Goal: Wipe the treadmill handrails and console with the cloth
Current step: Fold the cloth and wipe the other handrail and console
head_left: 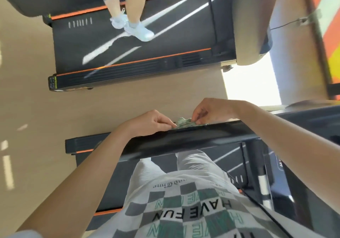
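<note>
A black treadmill handrail (184, 142) runs across the middle of the head view. A small crumpled pale green cloth (184, 122) lies on its far edge. My left hand (156, 121) pinches the cloth's left end with fingertips. My right hand (207, 111) pinches its right end, fingers curled down onto it. Most of the cloth is hidden behind the rail and my fingers. The console is off to the right; only a dark edge (303, 120) shows.
A second treadmill (139, 53) stands beyond, with another person's legs and white shoes (136, 28) on its belt. Pale wooden floor (36, 99) lies between the machines. A black cable (257, 201) runs down my right side. Bright light falls at the right.
</note>
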A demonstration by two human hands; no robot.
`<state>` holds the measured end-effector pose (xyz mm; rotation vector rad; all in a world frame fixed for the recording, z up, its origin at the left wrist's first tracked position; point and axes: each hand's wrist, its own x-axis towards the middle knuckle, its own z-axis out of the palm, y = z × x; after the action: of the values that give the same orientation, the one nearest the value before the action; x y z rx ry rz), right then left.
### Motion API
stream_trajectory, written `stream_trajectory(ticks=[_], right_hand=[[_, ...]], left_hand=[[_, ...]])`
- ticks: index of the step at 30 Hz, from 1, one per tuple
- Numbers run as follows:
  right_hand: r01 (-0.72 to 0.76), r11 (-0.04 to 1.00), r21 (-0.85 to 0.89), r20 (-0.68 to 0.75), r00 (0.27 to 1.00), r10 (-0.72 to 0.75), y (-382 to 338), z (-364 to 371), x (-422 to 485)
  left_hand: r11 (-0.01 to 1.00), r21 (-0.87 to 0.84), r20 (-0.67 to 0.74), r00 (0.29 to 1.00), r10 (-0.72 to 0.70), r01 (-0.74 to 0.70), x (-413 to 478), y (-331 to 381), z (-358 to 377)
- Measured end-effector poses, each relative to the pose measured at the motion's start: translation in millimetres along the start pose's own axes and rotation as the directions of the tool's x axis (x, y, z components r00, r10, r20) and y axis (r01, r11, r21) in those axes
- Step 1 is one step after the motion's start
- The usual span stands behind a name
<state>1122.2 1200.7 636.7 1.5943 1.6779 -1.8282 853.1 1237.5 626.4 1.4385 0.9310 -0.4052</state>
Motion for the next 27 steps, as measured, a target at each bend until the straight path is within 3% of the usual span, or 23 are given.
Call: stream_trajectory(ticks=[14, 27], right_hand=[[-0.254, 0.962, -0.102, -0.209, 0.951, 0.229, 94, -56, -116], [-0.475, 0.870, -0.132, -0.348, 0.844, 0.408, 169, -91, -183]], left_hand=[[0.980, -0.009, 0.152, 0.968, 0.198, -0.199, 93, 107, 59], [0.968, 0.002, 0.215, 0.945, 0.245, -0.251, 180, 186, 123]])
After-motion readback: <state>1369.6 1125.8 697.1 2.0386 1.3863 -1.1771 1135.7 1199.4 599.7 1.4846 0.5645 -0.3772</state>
